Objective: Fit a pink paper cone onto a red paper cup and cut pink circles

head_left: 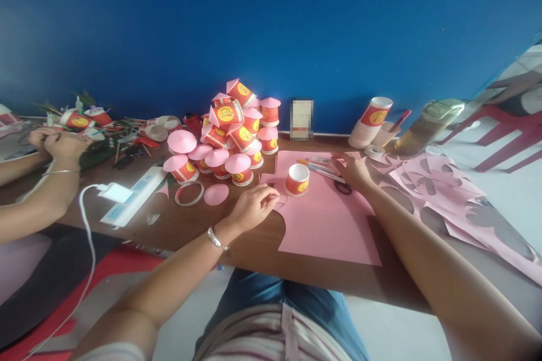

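Striped shirt (254,335), bottom centre. Red cup (297,181) upright on pink sheet (330,225), between hands, handy for either. Left hand (253,206) curled, right hand (354,172) near scissors (326,171); hands apart, grips unclear. Pink-topped cups (225,114) heaped aside.

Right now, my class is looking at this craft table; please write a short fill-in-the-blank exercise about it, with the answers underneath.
1. The smooth wall behind the brown wooden table is ____.
2. The open, round red-and-white paper cup stands on a large paper sheet coloured ____.
3. A silver metal bracelet circles the camera wearer's ____ wrist.
4. The camera wearer's hand nearest the black-handled metal scissors is the ____ one.

Missing words: blue; pink; left; right.
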